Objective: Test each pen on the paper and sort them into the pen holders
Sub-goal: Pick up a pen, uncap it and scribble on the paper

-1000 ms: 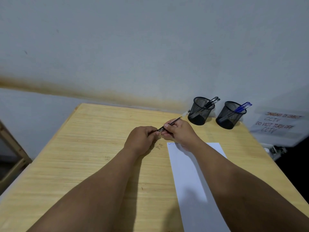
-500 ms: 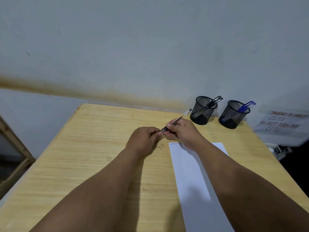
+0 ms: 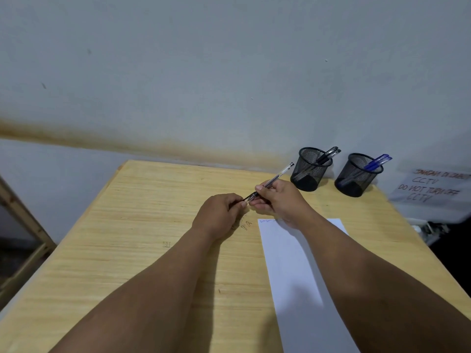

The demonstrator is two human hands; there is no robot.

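Pinching pen | right hand mid-barrel | left hand grip on tip

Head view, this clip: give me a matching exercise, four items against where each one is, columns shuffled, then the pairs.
Items:
1. clear pen
2. blue pens
3. black pens
4. paper

Places:
A. in the right-hand mesh cup
B. flat on the table, under the right forearm
C. held between left hand and right hand
D. in the left-hand mesh cup

Pairs: 1-C, 2-A, 3-D, 4-B
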